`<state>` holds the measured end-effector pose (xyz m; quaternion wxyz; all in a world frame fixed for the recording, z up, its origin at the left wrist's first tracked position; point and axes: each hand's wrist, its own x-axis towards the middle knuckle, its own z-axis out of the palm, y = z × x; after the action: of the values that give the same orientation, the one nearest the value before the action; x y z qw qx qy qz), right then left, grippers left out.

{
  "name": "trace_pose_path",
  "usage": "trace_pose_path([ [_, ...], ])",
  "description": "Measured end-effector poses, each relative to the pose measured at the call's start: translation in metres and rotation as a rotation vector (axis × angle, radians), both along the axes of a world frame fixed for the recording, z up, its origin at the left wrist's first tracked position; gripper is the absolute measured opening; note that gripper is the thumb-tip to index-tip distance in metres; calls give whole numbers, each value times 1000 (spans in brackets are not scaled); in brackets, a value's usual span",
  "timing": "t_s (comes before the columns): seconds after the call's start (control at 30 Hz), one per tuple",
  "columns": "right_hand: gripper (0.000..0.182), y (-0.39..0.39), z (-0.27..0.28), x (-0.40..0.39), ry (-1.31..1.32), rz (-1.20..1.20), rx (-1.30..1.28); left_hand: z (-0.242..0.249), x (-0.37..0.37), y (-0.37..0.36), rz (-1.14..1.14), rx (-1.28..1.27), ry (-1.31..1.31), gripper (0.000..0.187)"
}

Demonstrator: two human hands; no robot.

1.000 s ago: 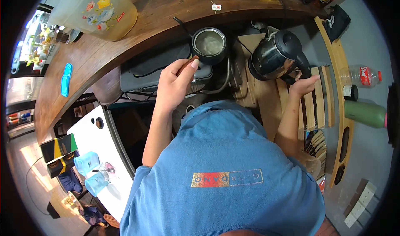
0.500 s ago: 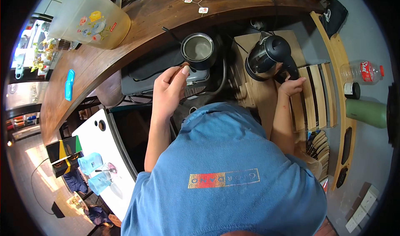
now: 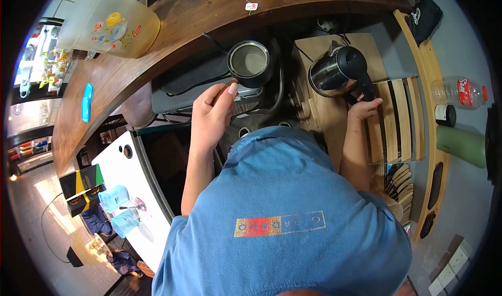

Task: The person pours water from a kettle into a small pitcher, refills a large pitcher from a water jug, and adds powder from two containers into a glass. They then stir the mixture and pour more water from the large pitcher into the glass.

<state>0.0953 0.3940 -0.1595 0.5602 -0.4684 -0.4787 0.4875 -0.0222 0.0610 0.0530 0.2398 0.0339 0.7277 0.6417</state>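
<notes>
Facing upward, an open pot (image 3: pixel 250 67) is pinched by the left hand (image 3: pixel 211 113), while a black kettle (image 3: pixel 333 72) is grasped by the right hand (image 3: pixel 363 109).

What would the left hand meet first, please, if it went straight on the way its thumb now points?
The left hand would likely meet the wall of the dark pot first, which it seems to hold, though depth between them is unclear.

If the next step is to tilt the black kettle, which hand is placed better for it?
Probably the right hand: it holds the kettle by its handle, while the left hand is occupied with the small pot.
</notes>
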Motion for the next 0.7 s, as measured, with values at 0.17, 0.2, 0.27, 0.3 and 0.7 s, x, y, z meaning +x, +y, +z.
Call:
trace_pose_path([
  [0.17, 60, -5, -9, 7, -11, 48, 35, -3, 2, 5, 14, 15, 8, 24],
  [0.2, 60, -8, -7, 7, -41, 53, 38, -4, 2, 6, 12, 15, 4, 24],
  [0.27, 60, -12, -2, 6, -75, 57, 42, -7, 2, 6, 8, 12, 2, 24],
  [0.3, 60, -14, 2, 4, -103, 48, 7, -7, 2, 7, 6, 11, -2, 24],
  [0.7, 45, -16, -28, 11, -105, 23, 55, -11, -1, 14, -19, 52, -34, 27],
])
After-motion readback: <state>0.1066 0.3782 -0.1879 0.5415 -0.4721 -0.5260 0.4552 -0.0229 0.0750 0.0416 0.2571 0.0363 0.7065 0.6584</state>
